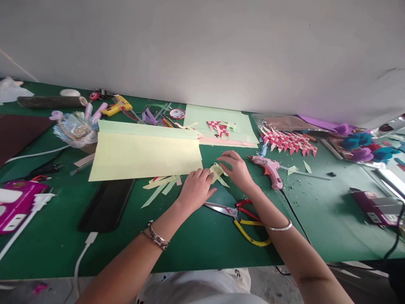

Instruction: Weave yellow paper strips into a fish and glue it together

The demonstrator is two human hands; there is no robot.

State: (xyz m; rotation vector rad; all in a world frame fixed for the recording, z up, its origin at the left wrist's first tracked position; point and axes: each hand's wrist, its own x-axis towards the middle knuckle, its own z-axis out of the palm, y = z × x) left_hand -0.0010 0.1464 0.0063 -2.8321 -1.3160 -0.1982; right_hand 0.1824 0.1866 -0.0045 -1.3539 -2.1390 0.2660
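Both hands meet over a small woven piece of pale yellow paper strips (218,172) on the green table (196,245). My left hand (194,190) pinches its left side with the fingers curled. My right hand (236,168) presses its right side and top with the fingers bent over it. Loose strip ends stick out below the piece. More pale strips (160,185) lie just left of my left hand. Scissors with red and yellow handles (237,215) lie between my forearms.
A large pale yellow sheet (145,156) lies to the left, a black phone (106,204) in front of it. A pink glue gun (268,169) rests to the right with its cord. Red-and-white woven pieces (289,142), a yellow glue gun (115,106) and a bowl (76,131) line the back.
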